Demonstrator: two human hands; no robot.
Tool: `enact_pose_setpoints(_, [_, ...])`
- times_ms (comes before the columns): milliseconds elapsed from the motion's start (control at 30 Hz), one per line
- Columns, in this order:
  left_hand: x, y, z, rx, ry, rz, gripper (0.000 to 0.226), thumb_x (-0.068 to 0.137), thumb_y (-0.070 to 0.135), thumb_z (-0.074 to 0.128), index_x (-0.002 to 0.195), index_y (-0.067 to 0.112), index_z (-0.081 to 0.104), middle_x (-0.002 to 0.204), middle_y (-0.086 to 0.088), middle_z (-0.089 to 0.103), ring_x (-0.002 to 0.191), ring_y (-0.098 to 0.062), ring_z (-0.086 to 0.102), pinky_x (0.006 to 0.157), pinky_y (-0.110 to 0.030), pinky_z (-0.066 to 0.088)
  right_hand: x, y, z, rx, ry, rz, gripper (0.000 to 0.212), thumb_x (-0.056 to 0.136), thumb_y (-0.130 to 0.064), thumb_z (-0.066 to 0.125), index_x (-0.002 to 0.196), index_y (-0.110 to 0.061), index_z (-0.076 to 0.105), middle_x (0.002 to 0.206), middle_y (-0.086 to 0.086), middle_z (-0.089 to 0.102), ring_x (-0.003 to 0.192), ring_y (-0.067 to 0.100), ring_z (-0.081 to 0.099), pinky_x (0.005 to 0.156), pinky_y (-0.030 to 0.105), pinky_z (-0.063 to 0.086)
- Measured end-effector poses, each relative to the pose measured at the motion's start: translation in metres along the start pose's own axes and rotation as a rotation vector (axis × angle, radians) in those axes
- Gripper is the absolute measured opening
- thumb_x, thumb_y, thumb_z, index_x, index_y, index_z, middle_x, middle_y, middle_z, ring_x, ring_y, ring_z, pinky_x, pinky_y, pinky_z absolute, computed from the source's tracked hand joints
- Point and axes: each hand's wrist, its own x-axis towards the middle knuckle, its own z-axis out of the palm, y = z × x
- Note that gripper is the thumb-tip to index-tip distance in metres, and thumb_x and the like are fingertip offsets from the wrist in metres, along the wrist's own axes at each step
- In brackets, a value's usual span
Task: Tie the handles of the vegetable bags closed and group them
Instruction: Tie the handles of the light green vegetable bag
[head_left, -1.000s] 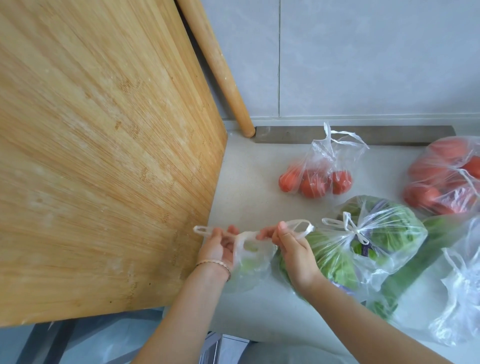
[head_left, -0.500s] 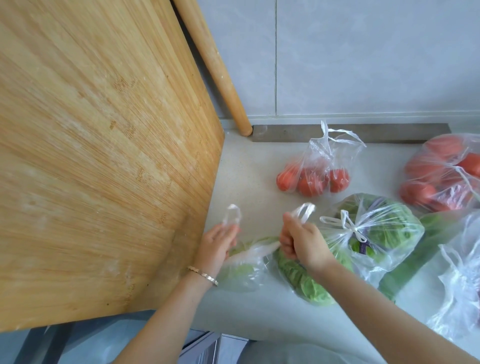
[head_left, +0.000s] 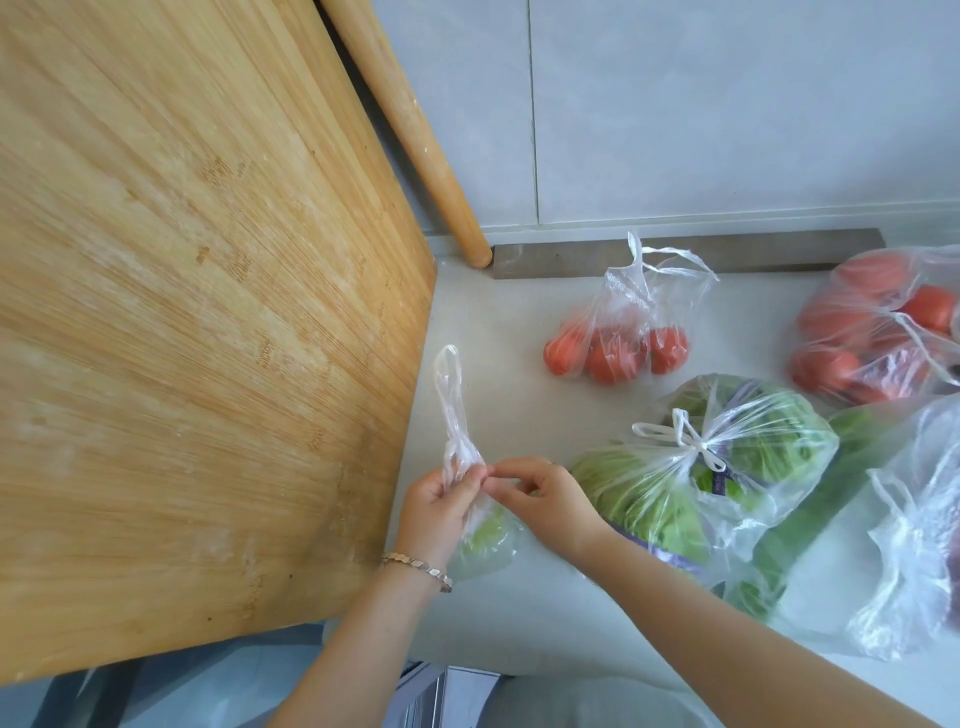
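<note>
A small clear bag with pale green vegetable (head_left: 485, 540) lies on the counter at the board's edge. My left hand (head_left: 441, 506) grips its gathered neck, and one handle loop (head_left: 451, 400) sticks straight up from my fist. My right hand (head_left: 540, 499) meets the left and pinches the bag's plastic at my fingertips. Just right of my hands lies a knotted bag of green leaves (head_left: 727, 467). Behind it stands a bag of tomatoes (head_left: 618, 348) with its handles loose.
A large bamboo board (head_left: 197, 312) leans along the left, a rolling pin (head_left: 410, 124) against the wall behind it. At the right lie another tomato bag (head_left: 878, 332), a long green vegetable in plastic (head_left: 810, 514) and a further clear bag (head_left: 919, 551). The counter's front edge (head_left: 519, 660) is near.
My hands have come together from holding the two handles apart. Only one handle loop now stands up, from my left fist.
</note>
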Motion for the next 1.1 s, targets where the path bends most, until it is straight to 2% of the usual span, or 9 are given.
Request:
enact_pose_setpoints(100, [0.001, -0.003, 0.002, -0.085, 0.033, -0.024, 0.016, 0.086, 0.013, 0.059, 0.076, 0.001, 0.059, 0.069, -0.01, 0.059, 0.067, -0.017, 0.057, 0.065, -0.026, 0.049, 0.005, -0.004, 0.002, -0.07, 0.02, -0.061, 0.015, 0.087, -0.03, 0.06, 0.094, -0.021, 0.069, 0.074, -0.002, 0.049, 0.058, 0.008, 0.037, 0.058, 0.015, 0.033])
enact_pose_setpoints(233, [0.002, -0.005, 0.005, -0.201, 0.124, -0.062, 0.029, 0.092, 0.017, 0.049, 0.064, 0.013, 0.052, 0.045, 0.009, 0.04, 0.042, -0.005, 0.035, 0.041, -0.014, 0.032, 0.002, -0.008, 0.002, -0.225, -0.044, -0.109, 0.023, 0.091, -0.031, 0.052, 0.081, -0.012, 0.06, 0.054, -0.005, 0.036, 0.048, 0.007, 0.03, 0.047, 0.017, 0.027])
enact_pose_setpoints(333, [0.007, -0.001, 0.007, -0.352, 0.149, -0.091, 0.035, 0.097, 0.018, 0.038, 0.063, 0.014, 0.047, 0.038, 0.01, 0.034, 0.035, -0.001, 0.028, 0.035, -0.012, 0.03, -0.001, -0.009, 0.003, -0.24, -0.034, -0.166, 0.031, 0.094, -0.028, 0.046, 0.085, -0.001, 0.059, 0.067, -0.002, 0.048, 0.069, 0.003, 0.038, 0.06, 0.015, 0.033])
enact_pose_setpoints(400, [0.01, 0.0, 0.008, -0.428, 0.149, -0.109, 0.036, 0.098, 0.018, 0.035, 0.063, 0.014, 0.044, 0.037, 0.008, 0.034, 0.033, -0.001, 0.028, 0.035, -0.013, 0.03, -0.004, -0.011, 0.003, -0.191, -0.027, -0.202, 0.029, 0.094, -0.025, 0.045, 0.076, -0.007, 0.058, 0.07, -0.005, 0.054, 0.074, -0.001, 0.04, 0.067, 0.009, 0.034])
enact_pose_setpoints(500, [0.013, -0.008, 0.01, -0.476, 0.154, -0.18, 0.033, 0.099, 0.019, 0.034, 0.067, 0.015, 0.044, 0.036, 0.009, 0.035, 0.032, -0.001, 0.029, 0.037, -0.016, 0.026, -0.008, -0.013, 0.006, -0.12, 0.01, -0.228, 0.034, 0.095, -0.018, 0.044, 0.061, -0.023, 0.047, 0.058, -0.009, 0.049, 0.056, 0.0, 0.043, 0.057, 0.012, 0.034])
enact_pose_setpoints(667, [0.012, -0.004, 0.003, -0.619, 0.124, -0.256, 0.04, 0.099, 0.032, 0.027, 0.063, 0.017, 0.038, 0.036, 0.01, 0.035, 0.03, -0.003, 0.028, 0.033, -0.012, 0.023, 0.006, 0.001, 0.012, -0.069, 0.189, 0.047, 0.036, 0.094, -0.016, 0.041, 0.059, -0.01, 0.037, 0.057, 0.007, 0.037, 0.053, 0.015, 0.03, 0.053, 0.028, 0.027])
enact_pose_setpoints(767, [0.01, 0.009, 0.0, -0.591, 0.08, -0.221, 0.044, 0.099, 0.035, 0.025, 0.059, 0.018, 0.033, 0.035, 0.008, 0.03, 0.03, -0.004, 0.025, 0.034, -0.014, 0.022, 0.005, 0.004, 0.021, -0.238, 0.106, 0.046, 0.042, 0.095, -0.014, 0.041, 0.055, -0.013, 0.031, 0.052, 0.0, 0.032, 0.051, 0.015, 0.027, 0.047, 0.022, 0.025])
enact_pose_setpoints(933, [0.017, 0.037, 0.01, -0.545, -0.093, -0.163, 0.065, 0.1, 0.029, 0.022, 0.038, 0.019, 0.041, 0.028, 0.007, 0.029, 0.023, -0.002, 0.026, 0.031, -0.008, 0.021, -0.006, -0.007, 0.023, -0.469, -0.156, -0.203, 0.042, 0.093, -0.008, 0.037, 0.055, -0.018, 0.024, 0.06, -0.005, 0.03, 0.06, 0.019, 0.032, 0.059, 0.024, 0.022])
enact_pose_setpoints(1100, [0.02, 0.044, 0.023, -0.393, -0.176, -0.201, 0.042, 0.099, 0.023, 0.029, 0.059, 0.014, 0.034, 0.037, 0.008, 0.036, 0.03, -0.003, 0.031, 0.037, -0.014, 0.027, -0.005, -0.002, 0.016, -0.376, -0.199, -0.151, 0.041, 0.094, -0.025, 0.047, 0.056, -0.013, 0.033, 0.06, -0.002, 0.034, 0.06, 0.016, 0.033, 0.051, 0.023, 0.025])
